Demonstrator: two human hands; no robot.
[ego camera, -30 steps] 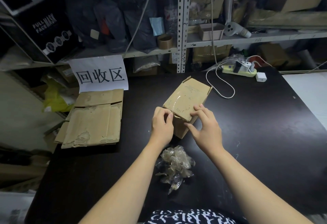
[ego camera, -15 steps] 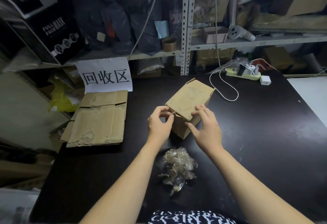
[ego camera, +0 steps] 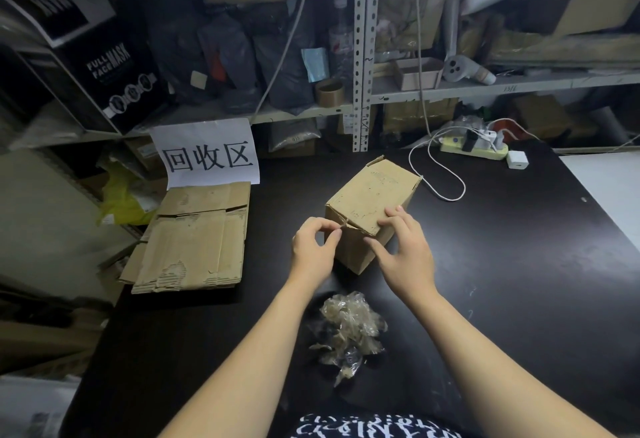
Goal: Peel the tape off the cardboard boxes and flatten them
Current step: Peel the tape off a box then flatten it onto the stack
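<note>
**Status of work.** A stack of flattened cardboard [ego camera: 194, 240] lay directly in front of the paper sign [ego camera: 209, 157], on its near side. A crumpled wad of clear tape [ego camera: 349, 327] lay further toward the person and to the right of the sign. These items were judged to be completed work. One box [ego camera: 372, 195] stood unflattened on the black table [ego camera: 519, 264], right of the sign and slightly nearer the person. Any remaining tape had yet to be removed from it, and the box had yet to be collapsed.

**Orientation.** The top face of the box was turned upward. Its long axis ran from the person's side toward the back and slightly rightward, away from the sign. A short flap was raised at the far end.

**Grip.** The thumb and forefinger of the left hand [ego camera: 311, 250] were pinched together at the near left corner of the box. It could not be told whether a tape end was caught between them, as clear film is hard to see in this light. The right hand [ego camera: 405, 250] was laid on the near edge with its fingers extended over the top face and its thumb against the side. The box was pressed and steadied by this hand, not clasped.
</note>
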